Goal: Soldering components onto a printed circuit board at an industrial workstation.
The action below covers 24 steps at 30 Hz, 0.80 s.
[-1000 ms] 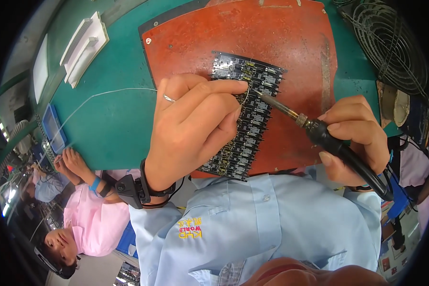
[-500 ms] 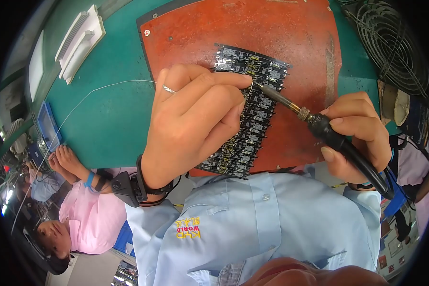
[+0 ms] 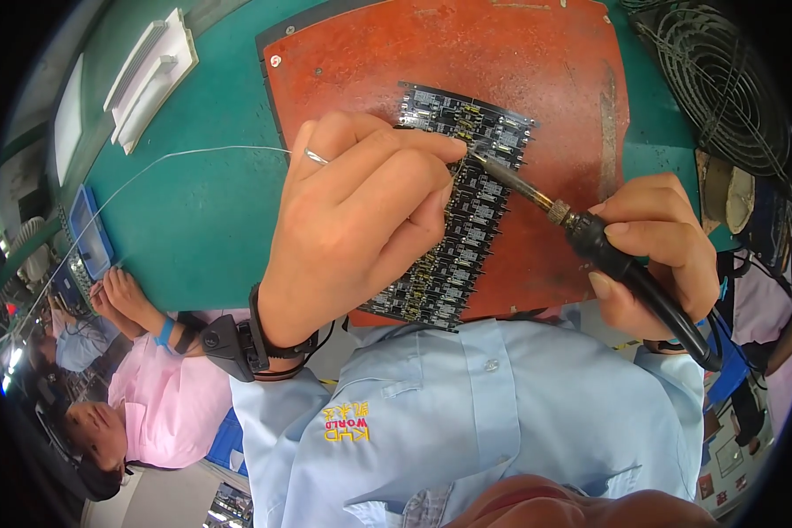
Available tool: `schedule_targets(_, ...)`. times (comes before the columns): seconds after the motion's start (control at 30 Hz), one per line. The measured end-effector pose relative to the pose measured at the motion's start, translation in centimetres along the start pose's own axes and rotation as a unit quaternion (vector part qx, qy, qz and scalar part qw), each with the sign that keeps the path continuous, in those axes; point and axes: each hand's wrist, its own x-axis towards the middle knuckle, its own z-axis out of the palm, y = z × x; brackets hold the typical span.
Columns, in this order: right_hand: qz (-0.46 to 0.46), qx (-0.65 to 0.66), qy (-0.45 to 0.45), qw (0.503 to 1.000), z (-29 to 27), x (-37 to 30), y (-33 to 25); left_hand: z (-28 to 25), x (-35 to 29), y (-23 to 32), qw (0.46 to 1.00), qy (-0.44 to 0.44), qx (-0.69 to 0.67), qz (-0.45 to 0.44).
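Observation:
Thin solder wire is pinched in my left hand, whose fingers are closed just above a black circuit board panel. From behind that hand the wire arcs away to the left. My right hand grips the black handle of a soldering iron. Its metal tip points up and left, close beside my left fingertips over the panel's upper part. Whether the tip touches the board, I cannot tell. My left hand covers part of the panel, which carries rows of small components.
Beneath the panel lies a red-brown mat on a green table. A round fan grille stands at the far right. White plastic pieces and a blue tray are on the left. A person in pink sits lower left.
My hands and the iron hold almost the same place. The far stretch of solder wire has swung a little, and the person in pink has shifted slightly.

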Motion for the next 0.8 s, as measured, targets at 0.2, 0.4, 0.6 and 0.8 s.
schedule_targets(0.2,-0.005,0.006,0.006,1.0,-0.29,0.0,0.03,-0.09,0.25,-0.09,1.0,-0.002,-0.004,0.001)
schedule_targets(0.4,-0.012,0.031,0.016,0.999,-0.77,0.08,0.15,-0.13,0.37,-0.11,1.0,-0.001,0.001,0.01)
schedule_targets(0.6,-0.016,0.017,0.01,1.0,-0.29,0.29,0.38,0.01,0.46,-0.08,1.0,0.002,-0.001,0.001)
schedule_targets(0.8,-0.001,0.017,-0.006,1.0,-0.21,0.33,0.25,0.16,0.43,-0.15,1.0,0.009,-0.004,-0.004)
